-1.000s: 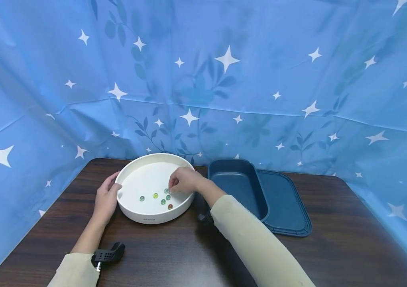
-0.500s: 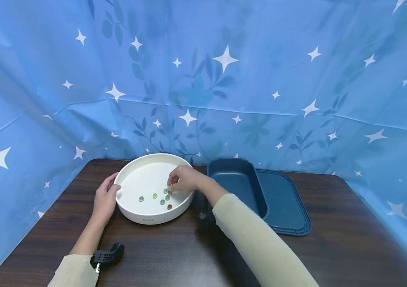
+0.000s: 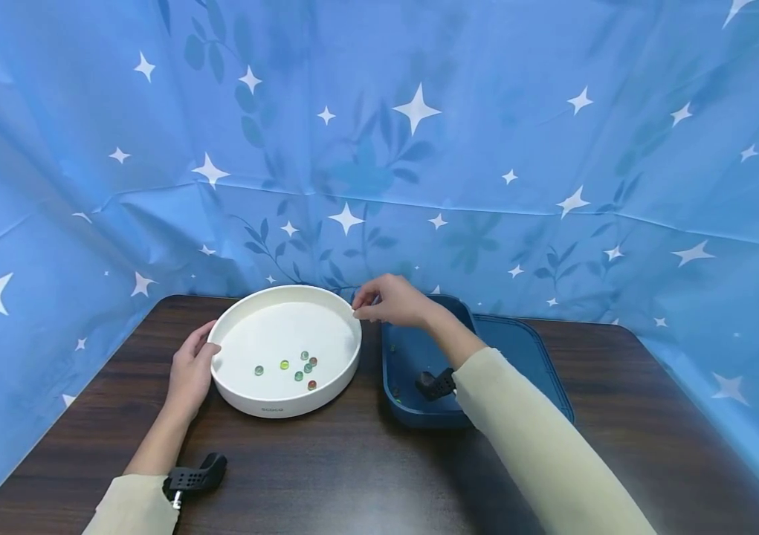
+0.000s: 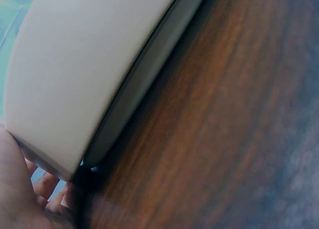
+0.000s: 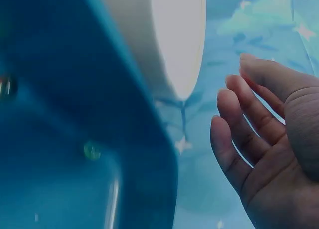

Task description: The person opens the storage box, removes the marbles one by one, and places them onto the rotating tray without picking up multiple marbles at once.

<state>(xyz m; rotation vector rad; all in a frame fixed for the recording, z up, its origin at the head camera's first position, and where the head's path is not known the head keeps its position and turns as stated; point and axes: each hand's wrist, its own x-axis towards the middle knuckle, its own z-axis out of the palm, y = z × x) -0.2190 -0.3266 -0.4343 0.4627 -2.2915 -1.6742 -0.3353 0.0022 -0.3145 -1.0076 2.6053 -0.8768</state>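
Observation:
My left hand (image 3: 190,375) grips the left side of a white round tray (image 3: 285,406), thumb over the rim and fingers around the outside wall. Several glass marbles lie on the tray floor: green, yellow and red ones, among them a yellow marble (image 3: 284,365) and a red marble (image 3: 312,385). My right hand (image 3: 392,300) hovers at the tray's right rim, beside a dark blue box (image 3: 412,417). In the right wrist view its fingers are loosely bent, with nothing between them. A green marble (image 5: 91,150) lies inside the box; the forearm hides part of the box.
A flat dark blue lid (image 3: 533,357) lies to the right of the box, partly under it. Everything stands on a dark wooden table (image 3: 325,475). A blue curtain (image 3: 379,148) with white stars hangs right behind the table.
The right hand has let go of a red marble, which rests in the tray among the others. That hand has moved right and up to the rim near the box. The left hand stays put.

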